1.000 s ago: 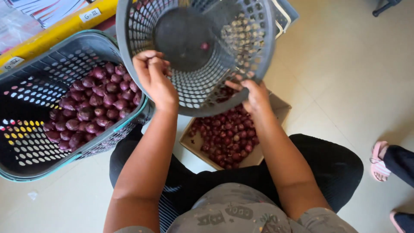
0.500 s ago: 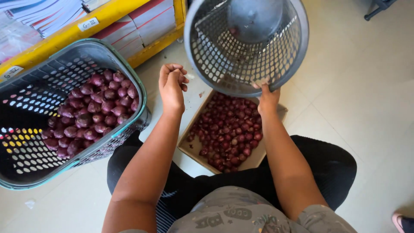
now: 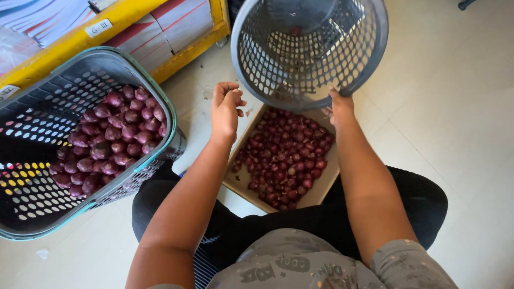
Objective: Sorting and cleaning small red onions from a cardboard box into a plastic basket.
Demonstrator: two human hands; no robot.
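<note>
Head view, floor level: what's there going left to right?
Teal-rimmed laundry basket part full of shallots → left hand, empty → cardboard tray of shallots → right hand gripping the rim of the round grey basket tipped above the tray.

Grey basket (image 3: pixel 300 59) matt perforated plastic; box (image 3: pixel 241 184) plain cardboard; shallots (image 3: pixel 289 158) glossy-skinned.

right hand (image 3: pixel 341 108) gripping grey basket (image 3: pixel 308 51), shallots (image 3: pixel 286 158) below
</note>
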